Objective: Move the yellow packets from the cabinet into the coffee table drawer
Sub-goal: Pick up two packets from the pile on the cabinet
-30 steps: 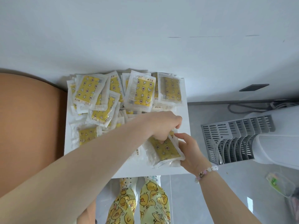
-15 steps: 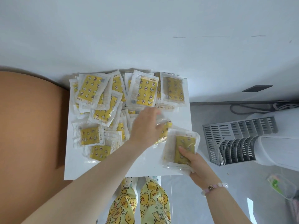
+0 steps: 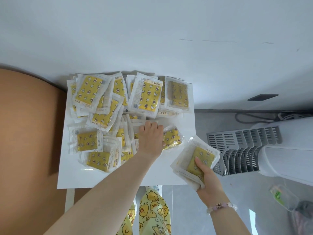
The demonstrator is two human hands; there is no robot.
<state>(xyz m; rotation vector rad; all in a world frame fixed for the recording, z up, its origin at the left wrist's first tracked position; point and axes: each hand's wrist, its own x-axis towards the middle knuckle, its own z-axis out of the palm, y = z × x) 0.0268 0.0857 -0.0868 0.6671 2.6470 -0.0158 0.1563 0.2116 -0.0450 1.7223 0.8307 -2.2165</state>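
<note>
A smooth tan rounded surface (image 3: 25, 133) fills the left edge and butts against the flat white counter (image 3: 101, 178); what it belongs to cannot be made out. On the counter lies a loose, overlapping heap of yellow packets (image 3: 147, 97) in clear wrappers, printed with stars, moons and small round faces. Each has a white strip of printed characters and some carry a barcode, but all of it is too small to read.

The left hand (image 3: 150, 139) reaches palm down into the middle of the heap. Its fingertips are buried among the wrappers, so whether it grips anything cannot be told. A crumpled yellow packet (image 3: 172, 137) sits against its thumb side.

Just past the counter's right corner, the right hand (image 3: 210, 182) holds a stack of yellow packets (image 3: 201, 156). The thumb is pressed on top and the fingers are curled beneath, and a pastel beaded bracelet (image 3: 221, 205) circles the wrist.

Below the counter edge, pale green duck-print fabric (image 3: 152, 209) is cut off by the frame. To the right stands a white appliance (image 3: 288, 150) with a grey slatted plastic grille (image 3: 237, 150), only partly in view. A dark cable (image 3: 245, 118) runs along the floor behind it. A clear plastic container (image 3: 282, 197) with something green inside blurs into the lower right corner.
</note>
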